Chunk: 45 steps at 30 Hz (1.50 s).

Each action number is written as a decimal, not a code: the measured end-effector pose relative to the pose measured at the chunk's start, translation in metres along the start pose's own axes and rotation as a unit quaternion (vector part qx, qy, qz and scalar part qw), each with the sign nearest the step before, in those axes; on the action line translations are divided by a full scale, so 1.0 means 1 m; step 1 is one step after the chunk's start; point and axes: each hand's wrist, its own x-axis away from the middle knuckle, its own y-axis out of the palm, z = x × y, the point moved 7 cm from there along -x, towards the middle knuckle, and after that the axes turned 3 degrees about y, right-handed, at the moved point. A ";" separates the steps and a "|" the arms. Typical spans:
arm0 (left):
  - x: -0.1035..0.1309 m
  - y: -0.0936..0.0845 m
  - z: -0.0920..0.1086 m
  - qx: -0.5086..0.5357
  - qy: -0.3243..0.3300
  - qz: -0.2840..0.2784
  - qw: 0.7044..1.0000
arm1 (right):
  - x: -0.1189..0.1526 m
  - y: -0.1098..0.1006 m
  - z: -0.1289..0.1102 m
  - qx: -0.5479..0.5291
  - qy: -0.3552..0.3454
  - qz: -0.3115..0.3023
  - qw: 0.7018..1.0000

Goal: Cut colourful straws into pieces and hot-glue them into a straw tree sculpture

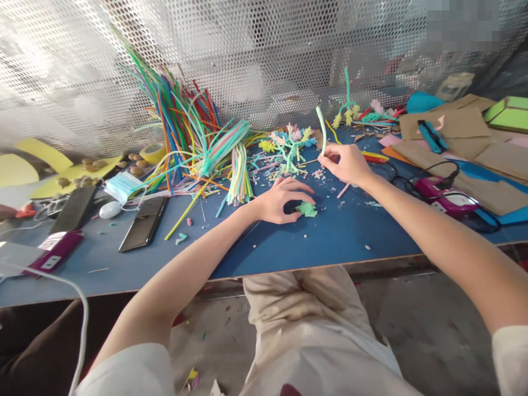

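My left hand (281,201) rests on the blue table with its fingers apart, thumb and fingertips beside a small pile of green pieces (307,209). My right hand (345,165) pinches the lower end of a pale green fuzzy stem (320,127), which stands up and curves slightly. Just behind my hands sits a branching green stem figure (289,148) with yellow, pink and blue tufts. Small coloured clippings (318,174) lie between my hands and the figure.
A big bundle of coloured stems (181,121) leans against the perforated metal screen (231,49). Phones (143,224), a white mouse (110,209) and a mask (124,186) lie left. Brown paper (454,124), a magenta power strip (447,197) and cables lie right. The table edge (313,265) is nearest me.
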 end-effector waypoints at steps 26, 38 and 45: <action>-0.003 0.003 -0.008 -0.012 -0.052 0.053 0.997 | 0.001 0.003 -0.004 0.003 -0.002 -0.015 1.000; 0.005 -0.012 -0.029 0.145 -0.188 0.255 0.937 | 0.002 0.015 -0.013 -0.132 0.027 -0.040 0.990; 0.011 -0.008 -0.045 0.236 -0.245 0.308 0.889 | 0.011 0.038 -0.024 -0.306 0.080 -0.132 0.939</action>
